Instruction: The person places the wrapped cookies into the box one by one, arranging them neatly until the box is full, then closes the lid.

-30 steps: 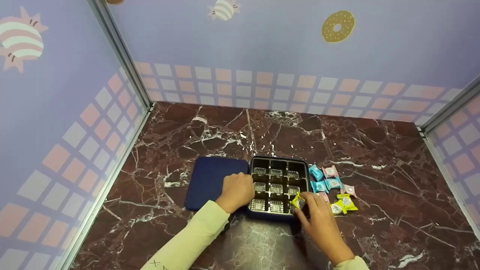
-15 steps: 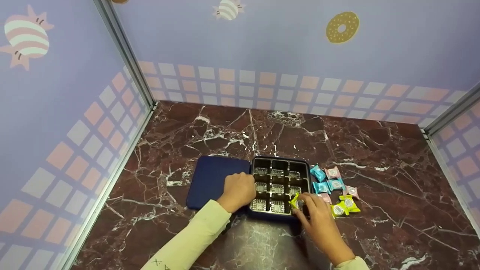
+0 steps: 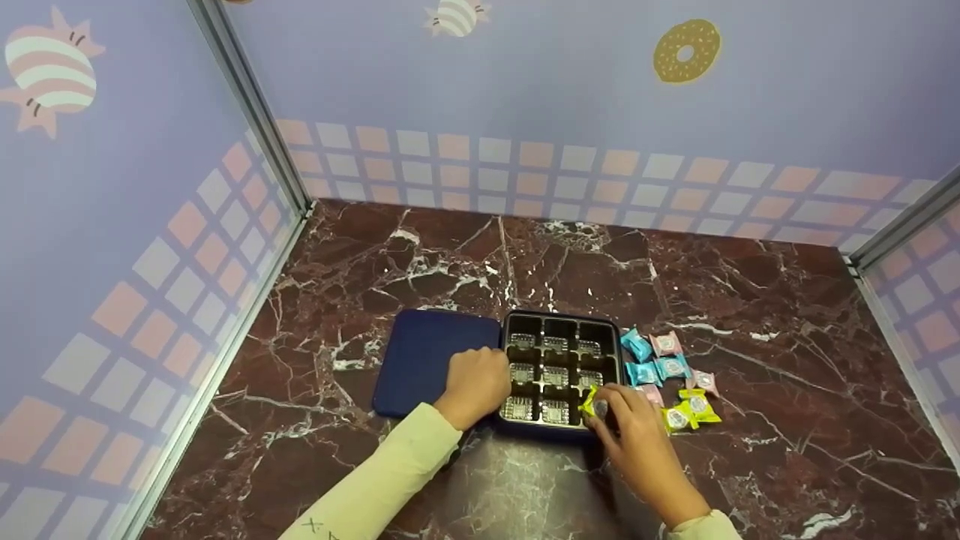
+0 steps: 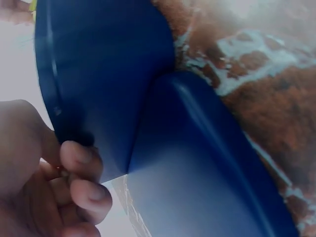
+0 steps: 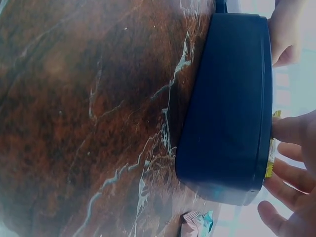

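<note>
At near-right corner of box, pinched yellow candy with right hand; gripped left side with left hand. Possibly risked snagging candy through tilted release, shifting box through slackened hold.

Left fingers curl inward while right fingers pinch.

The dark blue box stands upright and open, with its flat lid beside its left side. A glossy dark insert divides the interior into nine compartments, three by three. The left hand grips the left rim. The right hand pinches a yellow-wrapped candy at the near-right compartment, about rim level.
</note>
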`<state>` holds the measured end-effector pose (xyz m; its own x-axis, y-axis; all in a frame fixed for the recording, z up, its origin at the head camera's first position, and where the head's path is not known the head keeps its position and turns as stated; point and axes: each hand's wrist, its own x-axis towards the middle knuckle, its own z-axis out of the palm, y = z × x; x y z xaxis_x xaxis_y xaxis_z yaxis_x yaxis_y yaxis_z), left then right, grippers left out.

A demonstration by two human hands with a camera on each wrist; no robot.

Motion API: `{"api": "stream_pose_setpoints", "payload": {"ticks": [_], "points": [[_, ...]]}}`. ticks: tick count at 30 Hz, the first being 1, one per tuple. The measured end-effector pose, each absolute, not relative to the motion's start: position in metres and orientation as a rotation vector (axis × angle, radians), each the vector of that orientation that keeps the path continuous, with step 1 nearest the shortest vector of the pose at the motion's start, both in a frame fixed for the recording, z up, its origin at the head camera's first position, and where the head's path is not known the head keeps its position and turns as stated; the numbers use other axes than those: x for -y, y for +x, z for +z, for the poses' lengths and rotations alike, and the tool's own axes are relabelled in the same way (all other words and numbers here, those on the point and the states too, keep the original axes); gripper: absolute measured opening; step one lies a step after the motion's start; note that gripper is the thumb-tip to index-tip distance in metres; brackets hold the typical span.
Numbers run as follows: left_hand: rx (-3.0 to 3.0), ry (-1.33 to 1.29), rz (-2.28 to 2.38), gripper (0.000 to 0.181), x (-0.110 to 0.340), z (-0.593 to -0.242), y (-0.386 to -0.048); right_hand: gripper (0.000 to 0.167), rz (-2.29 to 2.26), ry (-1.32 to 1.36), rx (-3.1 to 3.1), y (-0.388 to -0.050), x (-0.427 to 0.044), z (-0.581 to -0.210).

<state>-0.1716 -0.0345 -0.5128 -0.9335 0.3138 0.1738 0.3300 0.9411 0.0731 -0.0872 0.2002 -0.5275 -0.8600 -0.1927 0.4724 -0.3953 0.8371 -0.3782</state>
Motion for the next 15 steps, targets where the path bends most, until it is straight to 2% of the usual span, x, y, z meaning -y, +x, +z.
{"api": "stream_pose_setpoints", "payload": {"ticks": [9,15], "points": [[2.933,-0.453,-0.134,0.021,0.0343,-0.5158,-0.1700,0.034,0.645,0.443,2.602,-0.0880,-0.2001,-0.5269],[2.927,-0.434,-0.164,0.032,0.0362,-0.5157,-0.1722,0.034,0.677,0.427,2.635,-0.0888,-0.2009,-0.5270]]}}
